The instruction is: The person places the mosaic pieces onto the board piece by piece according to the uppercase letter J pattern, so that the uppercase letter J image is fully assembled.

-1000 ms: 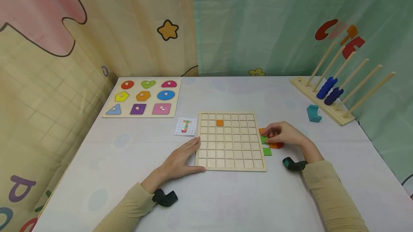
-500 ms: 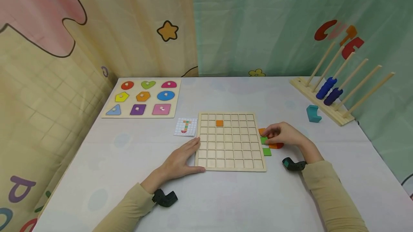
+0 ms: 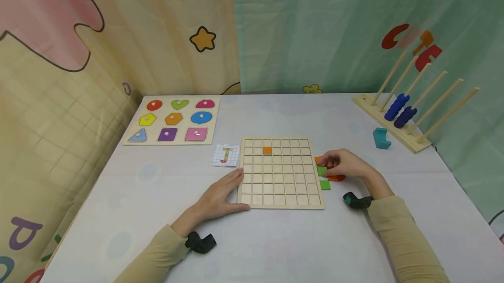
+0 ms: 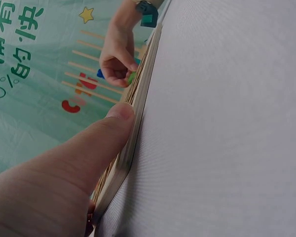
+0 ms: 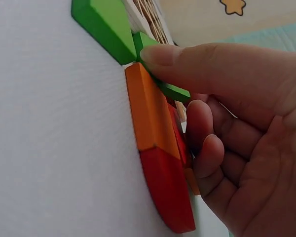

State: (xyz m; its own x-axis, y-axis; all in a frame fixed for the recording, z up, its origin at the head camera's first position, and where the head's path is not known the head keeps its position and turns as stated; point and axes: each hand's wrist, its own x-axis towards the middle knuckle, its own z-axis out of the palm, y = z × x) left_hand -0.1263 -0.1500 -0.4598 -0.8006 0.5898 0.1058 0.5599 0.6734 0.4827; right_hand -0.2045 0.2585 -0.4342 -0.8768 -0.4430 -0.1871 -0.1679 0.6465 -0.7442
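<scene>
A wooden grid board [image 3: 282,189] lies at the middle of the table, one orange square tile [image 3: 267,150] in a cell of its upper part. My left hand [image 3: 220,192] rests at the board's lower left corner, thumb [image 4: 121,116] against the near edge and fingers straight along the left side. Right of the board, my right hand [image 3: 348,163] pinches a green square tile [image 5: 175,92]; its thumb lies on the tile. Another green tile [image 5: 103,27] is close by. An orange tile [image 5: 147,108] and a red curved-edge tile [image 5: 165,187] lie end to end beneath that hand.
Left of the board lies a pattern card [image 3: 225,155] with a coloured hook shape. A knobbed shape puzzle [image 3: 185,139] sits at the back left. At the back right stands a peg rack [image 3: 413,141] with blue beads, a teal curved block [image 3: 381,138] in front.
Both hands and the tiles keep their places. Only the head view has shifted very slightly.
</scene>
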